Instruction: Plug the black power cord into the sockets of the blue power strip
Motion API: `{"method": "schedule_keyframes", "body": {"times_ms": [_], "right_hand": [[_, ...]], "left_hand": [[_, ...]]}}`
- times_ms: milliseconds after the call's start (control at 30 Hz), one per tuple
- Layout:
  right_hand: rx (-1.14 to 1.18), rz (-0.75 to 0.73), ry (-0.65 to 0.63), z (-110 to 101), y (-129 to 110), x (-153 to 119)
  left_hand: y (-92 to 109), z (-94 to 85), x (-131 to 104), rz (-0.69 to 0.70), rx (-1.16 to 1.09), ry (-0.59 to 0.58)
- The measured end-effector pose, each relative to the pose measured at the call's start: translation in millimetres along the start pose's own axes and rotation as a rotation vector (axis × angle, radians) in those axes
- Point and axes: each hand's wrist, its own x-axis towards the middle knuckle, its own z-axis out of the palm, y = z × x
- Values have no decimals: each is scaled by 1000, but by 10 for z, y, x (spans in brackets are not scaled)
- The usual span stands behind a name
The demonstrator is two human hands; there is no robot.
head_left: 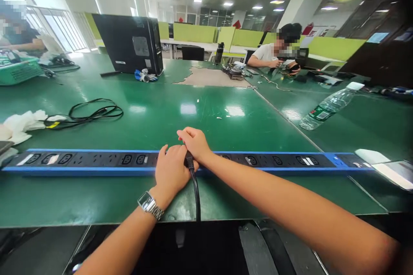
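Note:
A long blue-edged black power strip (87, 159) with several sockets lies across the green table near its front edge. At its middle, a black plug with a cable (195, 193) stands against the strip, the cable hanging down over the table edge. My right hand (195, 144) is closed round the plug from above and behind. My left hand (172, 165), with a silver watch on the wrist, rests on the strip at the plug's left side, its fingers bent and pressed close to the plug. The plug's front end is hidden between the hands.
On the green table (155, 120) are a coiled black cable (93, 111), a black computer case (129, 43), a tilted plastic bottle (331, 105), a green basket (21, 71) and a phone-like object (392, 169) at right. Two people sit across the table, left and right.

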Motion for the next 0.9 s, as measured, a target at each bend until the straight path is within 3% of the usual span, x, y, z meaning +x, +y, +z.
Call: {"method": "schedule_keyframes", "body": {"times_ms": [167, 333, 467, 633, 900], "right_hand": [[-113, -39, -44, -33, -34, -46], [-385, -15, 48, -232, -18, -291], [-661, 42, 29, -357, -39, -557], [-901, 97, 29, -319, -90, -658], [-1066, 166, 39, -290, -148, -639]], "left_hand": [[21, -60, 95, -77, 27, -118], [100, -78, 217, -129, 100, -114], [131, -66, 205, -124, 117, -120], [108, -39, 158, -126, 133, -123], [88, 20, 220, -130, 147, -127]]}}
